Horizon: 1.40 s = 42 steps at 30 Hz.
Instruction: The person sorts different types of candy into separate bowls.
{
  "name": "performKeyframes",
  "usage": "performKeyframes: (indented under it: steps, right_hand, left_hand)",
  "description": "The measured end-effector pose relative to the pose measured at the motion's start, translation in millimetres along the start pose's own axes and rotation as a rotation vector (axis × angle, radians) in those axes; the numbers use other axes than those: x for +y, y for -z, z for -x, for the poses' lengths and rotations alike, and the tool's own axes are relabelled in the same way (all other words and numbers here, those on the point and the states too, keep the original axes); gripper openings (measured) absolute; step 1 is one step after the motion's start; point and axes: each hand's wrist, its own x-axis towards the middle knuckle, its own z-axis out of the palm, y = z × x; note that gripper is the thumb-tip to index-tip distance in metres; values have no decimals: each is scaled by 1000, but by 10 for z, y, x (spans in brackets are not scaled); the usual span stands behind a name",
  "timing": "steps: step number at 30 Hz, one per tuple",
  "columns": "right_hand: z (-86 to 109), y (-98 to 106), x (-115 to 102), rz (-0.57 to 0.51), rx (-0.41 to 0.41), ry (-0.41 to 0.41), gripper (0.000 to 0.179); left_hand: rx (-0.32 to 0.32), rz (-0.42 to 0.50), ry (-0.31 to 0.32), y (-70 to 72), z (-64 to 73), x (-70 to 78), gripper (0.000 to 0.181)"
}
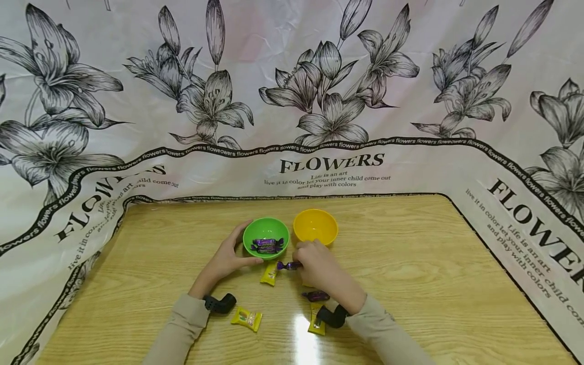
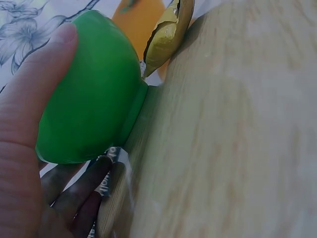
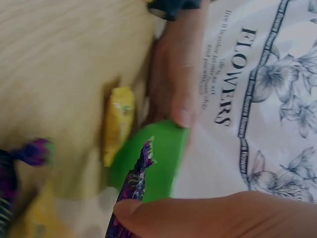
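My left hand (image 1: 226, 261) grips the green bowl (image 1: 264, 228) from its left side, the thumb at the near rim and the fingers round the far side. Purple twist-wrapped candies (image 1: 266, 246) lie inside that bowl. Between thumb and fingers, my right hand (image 1: 321, 266) pinches another purple candy (image 1: 287, 265), just right of and nearer than the green bowl. In the right wrist view, the held candy (image 3: 131, 191) overlaps the green bowl, its twisted end pointing up. A yellow-wrapped candy (image 1: 269, 274) lies close by the green bowl's near side.
An orange-yellow bowl (image 1: 316, 223) stands right of the green one, beyond my right hand. One purple candy (image 1: 316, 296) and a yellow candy (image 1: 316, 324) lie by my right wrist, partly covered. Another yellow candy (image 1: 247, 319) lies near my left wrist. Flower-print cloth (image 1: 328, 172) borders the table.
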Motion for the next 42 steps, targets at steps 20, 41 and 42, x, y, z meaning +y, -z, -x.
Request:
performKeyframes:
  steps: [20,41,42]
  right_hand:
    - [-348,360,-44,-231,41,35,8]
    - [-787,-184,5,-154,2,11,5]
    - [-792,-196,0,-130,-3,9,5]
  left_hand:
    - [-2,66,-41,-19,-51,-294,99]
    - [-13,46,-7,13,-5,-250,98]
    - [-12,45,-8,11,-9,-249,98]
